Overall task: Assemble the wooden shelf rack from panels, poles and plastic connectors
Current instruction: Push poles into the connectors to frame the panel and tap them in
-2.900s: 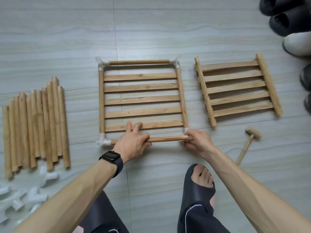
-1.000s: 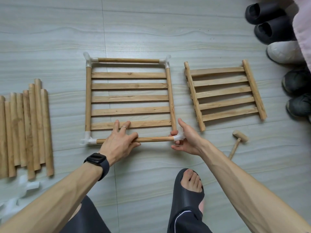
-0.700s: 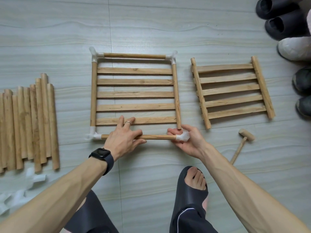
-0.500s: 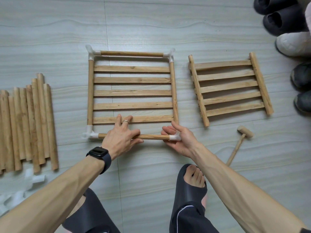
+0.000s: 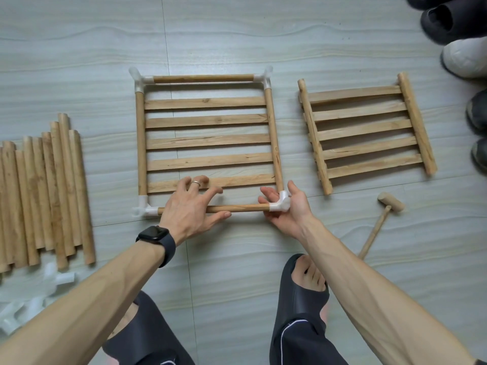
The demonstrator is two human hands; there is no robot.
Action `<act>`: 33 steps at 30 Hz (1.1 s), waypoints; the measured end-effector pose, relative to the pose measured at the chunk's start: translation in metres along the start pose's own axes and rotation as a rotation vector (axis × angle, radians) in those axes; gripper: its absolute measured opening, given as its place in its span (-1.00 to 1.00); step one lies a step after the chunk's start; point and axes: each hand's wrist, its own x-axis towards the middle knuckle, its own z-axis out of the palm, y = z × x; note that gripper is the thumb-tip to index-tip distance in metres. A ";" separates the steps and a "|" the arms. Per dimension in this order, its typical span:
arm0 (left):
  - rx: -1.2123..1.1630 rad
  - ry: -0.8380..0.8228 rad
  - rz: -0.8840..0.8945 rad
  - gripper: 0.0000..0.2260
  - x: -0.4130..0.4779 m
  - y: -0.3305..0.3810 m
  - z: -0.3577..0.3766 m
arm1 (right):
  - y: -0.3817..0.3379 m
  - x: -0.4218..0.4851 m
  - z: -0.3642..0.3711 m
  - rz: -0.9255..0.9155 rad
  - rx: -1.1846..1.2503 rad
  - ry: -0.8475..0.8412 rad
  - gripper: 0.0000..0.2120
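The slatted panel (image 5: pixel 208 140) lies flat on the floor (image 5: pixel 237 35), its slats running left to right and the near pole (image 5: pixel 245 208) parallel along its front edge. The left hand (image 5: pixel 189 209) presses that pole with spread, straight fingers. The right hand (image 5: pixel 287 212) grips the white corner connector (image 5: pixel 280 202) at the pole's right end, partly hiding it. A tilted second panel (image 5: pixel 366 133) and a wooden mallet (image 5: pixel 379 222) lie to the right. The frame cuts off the loose poles (image 5: pixel 47 196) on the left.
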 end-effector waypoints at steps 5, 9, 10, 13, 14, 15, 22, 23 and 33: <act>0.052 0.018 -0.022 -0.20 0.009 0.007 -0.003 | -0.006 0.008 -0.001 -0.052 -0.025 -0.015 -0.42; 0.039 0.009 -0.037 -0.12 0.011 0.012 -0.005 | -0.008 0.006 -0.004 -0.059 -0.012 -0.042 -0.40; 0.039 -0.001 -0.041 -0.10 0.012 0.013 -0.007 | -0.009 0.006 -0.004 -0.066 -0.011 -0.045 -0.40; 0.011 -0.042 -0.028 -0.06 0.017 0.019 -0.015 | -0.012 0.003 -0.004 -0.111 -0.039 -0.017 -0.37; -0.024 -0.051 -0.019 -0.06 0.017 0.022 -0.019 | -0.012 0.002 -0.002 -0.128 -0.052 -0.008 -0.35; -0.073 -0.053 -0.011 -0.08 0.018 0.026 -0.022 | -0.012 -0.001 0.000 -0.147 -0.064 -0.003 -0.35; -0.399 0.028 -0.064 -0.66 0.034 0.052 -0.032 | -0.017 -0.012 0.014 -0.258 -0.154 -0.008 -0.24; -0.433 0.057 -0.084 -0.72 0.035 0.050 -0.031 | -0.017 -0.014 0.017 -0.234 -0.084 0.018 -0.34; -0.503 0.068 -0.107 -0.77 0.030 0.039 -0.026 | 0.012 -0.034 0.002 -0.382 -0.355 0.057 -0.84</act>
